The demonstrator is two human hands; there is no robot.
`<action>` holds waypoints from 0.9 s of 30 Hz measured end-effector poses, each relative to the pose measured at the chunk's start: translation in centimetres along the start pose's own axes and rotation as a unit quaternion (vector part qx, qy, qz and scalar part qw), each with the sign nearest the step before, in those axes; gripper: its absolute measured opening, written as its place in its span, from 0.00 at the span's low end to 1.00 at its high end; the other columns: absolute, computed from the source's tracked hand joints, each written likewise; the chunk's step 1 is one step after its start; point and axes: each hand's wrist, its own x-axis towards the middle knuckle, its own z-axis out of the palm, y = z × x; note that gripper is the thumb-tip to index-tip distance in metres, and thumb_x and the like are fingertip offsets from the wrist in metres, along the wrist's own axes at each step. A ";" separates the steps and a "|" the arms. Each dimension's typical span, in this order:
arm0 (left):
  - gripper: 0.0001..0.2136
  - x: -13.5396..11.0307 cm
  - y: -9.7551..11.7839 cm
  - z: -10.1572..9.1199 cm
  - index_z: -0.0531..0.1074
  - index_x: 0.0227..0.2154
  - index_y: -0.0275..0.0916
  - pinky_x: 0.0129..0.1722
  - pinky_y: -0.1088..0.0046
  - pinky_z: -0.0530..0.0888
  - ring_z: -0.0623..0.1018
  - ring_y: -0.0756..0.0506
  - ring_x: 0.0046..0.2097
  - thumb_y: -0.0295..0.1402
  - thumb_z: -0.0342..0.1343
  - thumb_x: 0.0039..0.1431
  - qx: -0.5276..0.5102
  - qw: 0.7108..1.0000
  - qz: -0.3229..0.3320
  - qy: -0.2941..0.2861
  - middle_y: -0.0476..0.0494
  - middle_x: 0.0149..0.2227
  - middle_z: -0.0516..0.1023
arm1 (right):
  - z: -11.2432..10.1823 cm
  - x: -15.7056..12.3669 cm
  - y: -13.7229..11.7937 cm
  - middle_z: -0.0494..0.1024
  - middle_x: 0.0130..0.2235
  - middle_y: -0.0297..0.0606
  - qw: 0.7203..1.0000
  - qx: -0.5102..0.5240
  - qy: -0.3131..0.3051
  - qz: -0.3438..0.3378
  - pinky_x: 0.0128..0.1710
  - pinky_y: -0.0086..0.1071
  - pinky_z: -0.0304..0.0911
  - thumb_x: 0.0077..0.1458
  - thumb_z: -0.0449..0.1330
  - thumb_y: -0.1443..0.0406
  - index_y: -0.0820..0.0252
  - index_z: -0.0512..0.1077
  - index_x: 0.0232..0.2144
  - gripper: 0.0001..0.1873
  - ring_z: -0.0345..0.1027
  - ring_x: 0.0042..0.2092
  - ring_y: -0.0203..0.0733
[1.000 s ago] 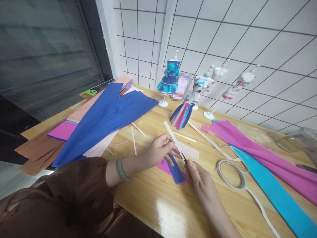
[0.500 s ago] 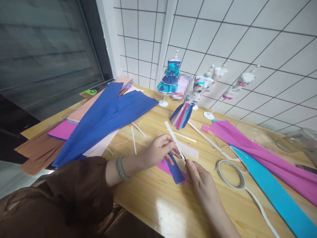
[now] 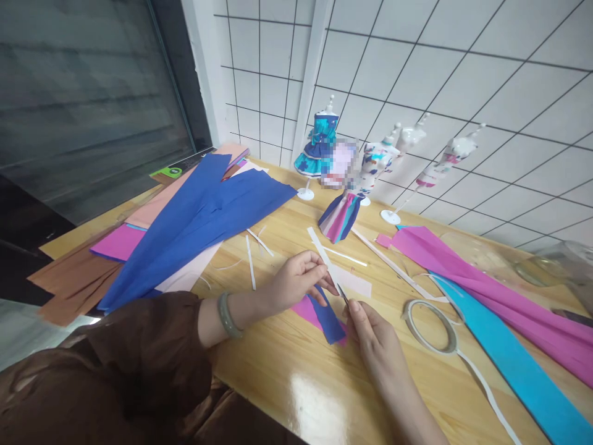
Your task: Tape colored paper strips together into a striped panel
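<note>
Facing each other, both hands [image 3: 300, 281] [image 3: 377, 337] curled.

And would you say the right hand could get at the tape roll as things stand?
Probably yes: the tape roll lies just right of the right hand, with nothing visibly blocking the way. That hand grips a scissor-like tool, though, so it would likely have to put that down first.

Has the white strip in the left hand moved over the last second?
No, not noticeably: the far end of the white strip sits at the same spot, just left of the striped skirt.
</note>
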 end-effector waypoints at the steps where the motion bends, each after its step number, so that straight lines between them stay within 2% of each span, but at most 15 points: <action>1: 0.11 0.0 0.0 0.0 0.61 0.31 0.35 0.21 0.77 0.74 0.78 0.47 0.31 0.38 0.54 0.54 0.000 1.000 -0.001 0.002 0.46 0.28 0.74 | 0.0 0.0 0.0 0.57 0.21 0.29 1.000 0.001 -0.004 0.000 0.25 0.29 0.49 0.54 0.46 0.47 0.58 0.61 0.21 0.23 0.51 0.24 0.35; 11: 0.12 0.1 0.0 -0.1 0.61 0.30 0.35 0.23 0.76 0.75 0.77 0.48 0.29 0.38 0.55 0.53 -0.002 1.000 -0.005 0.016 0.46 0.27 0.73 | -0.1 -0.2 -0.3 0.57 0.21 0.30 1.000 -0.012 -0.011 -0.016 0.24 0.29 0.49 0.56 0.45 0.48 0.58 0.61 0.22 0.22 0.51 0.24 0.35; 17: 0.10 0.6 0.0 -0.9 0.60 0.31 0.36 0.25 0.75 0.75 0.78 0.47 0.31 0.37 0.54 0.54 0.002 0.999 -0.015 0.040 0.46 0.28 0.74 | -0.1 -0.4 -0.6 0.54 0.20 0.28 0.998 0.062 -0.019 0.001 0.21 0.29 0.47 0.55 0.46 0.48 0.57 0.55 0.19 0.22 0.47 0.22 0.33; 22: 0.10 0.5 -0.1 -0.9 0.61 0.31 0.36 0.24 0.76 0.74 0.78 0.47 0.30 0.37 0.54 0.54 -0.013 0.999 -0.030 0.016 0.47 0.26 0.73 | -0.4 -0.4 -0.3 0.54 0.19 0.28 0.993 0.120 0.006 0.023 0.19 0.29 0.44 0.56 0.44 0.47 0.59 0.60 0.23 0.24 0.46 0.20 0.32; 25: 0.12 0.2 -0.2 -0.5 0.61 0.31 0.35 0.22 0.77 0.74 0.79 0.46 0.29 0.37 0.56 0.52 -0.018 0.999 -0.042 0.000 0.47 0.26 0.73 | -0.6 -0.2 0.0 0.59 0.20 0.27 0.985 0.166 0.015 0.036 0.18 0.27 0.44 0.53 0.52 0.49 0.59 0.64 0.30 0.19 0.47 0.19 0.29; 27: 0.12 0.0 -0.2 -0.3 0.61 0.31 0.35 0.21 0.77 0.73 0.78 0.47 0.29 0.37 0.56 0.52 -0.011 0.999 -0.048 -0.009 0.47 0.26 0.74 | -0.6 0.0 0.1 0.65 0.25 0.30 0.985 0.168 0.032 0.031 0.19 0.26 0.47 0.47 0.60 0.52 0.59 0.65 0.34 0.18 0.53 0.21 0.29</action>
